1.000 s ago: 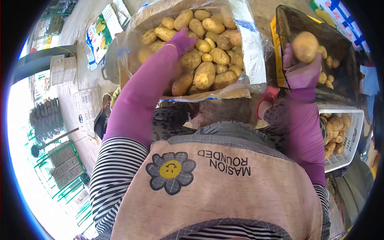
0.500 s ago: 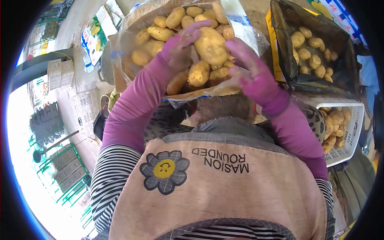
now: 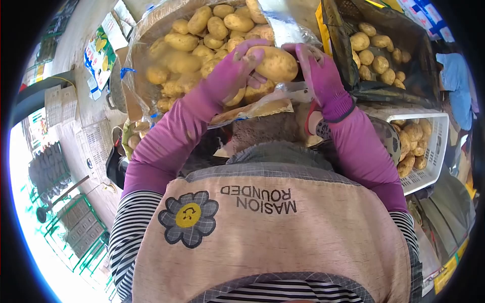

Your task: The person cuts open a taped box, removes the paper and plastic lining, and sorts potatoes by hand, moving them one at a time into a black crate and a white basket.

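Note:
A large, smooth potato (image 3: 275, 64) is held over the near part of the box, its long side facing up. My left hand (image 3: 235, 70) grips its left end, fingers over the top and round the side. At the potato's right end is my right hand (image 3: 319, 73), fingers extended, with fingertips right at its upper edge. Both hands are in purple gloves or sleeves with soil marks. Below and beyond them, a plastic-lined cardboard box (image 3: 268, 109) is filled with loose potatoes (image 3: 217, 28).
To the right stands a black-lined crate (image 3: 411, 86) with several potatoes in it. Nearer me on the right is a white plastic basket (image 3: 435, 151) holding more potatoes. A printed bag (image 3: 98, 55) lies on the floor at left, and white crates (image 3: 96, 144) stand below it.
The view has shifted, so the boxes sit further left and higher. The potato has turned from facing me broadly to lying lengthwise, and my right hand has come upright beside it.

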`<state>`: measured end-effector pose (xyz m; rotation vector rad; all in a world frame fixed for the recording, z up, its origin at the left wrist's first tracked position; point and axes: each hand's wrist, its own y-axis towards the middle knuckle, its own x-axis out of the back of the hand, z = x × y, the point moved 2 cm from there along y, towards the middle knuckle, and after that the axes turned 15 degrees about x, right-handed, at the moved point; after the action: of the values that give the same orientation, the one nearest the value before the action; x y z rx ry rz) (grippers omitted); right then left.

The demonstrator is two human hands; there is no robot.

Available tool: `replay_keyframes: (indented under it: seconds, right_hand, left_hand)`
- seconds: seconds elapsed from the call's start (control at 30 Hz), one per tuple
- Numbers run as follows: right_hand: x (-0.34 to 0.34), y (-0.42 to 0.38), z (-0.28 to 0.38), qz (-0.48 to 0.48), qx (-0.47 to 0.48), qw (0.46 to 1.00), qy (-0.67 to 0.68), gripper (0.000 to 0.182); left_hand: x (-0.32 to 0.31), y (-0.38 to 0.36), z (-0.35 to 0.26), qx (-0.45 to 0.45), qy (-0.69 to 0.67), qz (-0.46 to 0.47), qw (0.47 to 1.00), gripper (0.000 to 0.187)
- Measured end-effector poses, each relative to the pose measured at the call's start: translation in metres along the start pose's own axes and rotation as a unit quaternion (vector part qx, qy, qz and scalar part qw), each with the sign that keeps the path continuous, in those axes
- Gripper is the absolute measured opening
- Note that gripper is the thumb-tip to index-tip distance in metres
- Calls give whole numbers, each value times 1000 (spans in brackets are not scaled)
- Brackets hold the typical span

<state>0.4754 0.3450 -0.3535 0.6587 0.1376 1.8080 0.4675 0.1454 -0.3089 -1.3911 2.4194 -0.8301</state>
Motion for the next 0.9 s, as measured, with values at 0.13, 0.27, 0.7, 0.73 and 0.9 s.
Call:
replay_keyframes:
  seconds: [0.13, 0.27, 0.7, 0.73, 0.9]
  right_hand:
    - [-15, -4, 31, -79, -48, 988, 120, 46]
    - [-8, -11, 10, -71, -137, 972, 177, 43]
    - [74, -20, -45, -543, -164, 632, 528, 59]
    - [78, -32, -61, -523, -170, 631, 548, 67]
    - [58, -4, -21, -444, -239, 709, 493, 66]
  left_hand:
    - [-3, 8, 11, 111, -72, -24, 991, 62]
    - [-5, 13, 12, 143, -52, -12, 988, 63]
    - [158, 130, 34, 14, 382, -388, 839, 52]
    - [179, 147, 54, 3, 454, -446, 771, 59]
    - [176, 140, 22, 206, 528, -323, 758, 78]
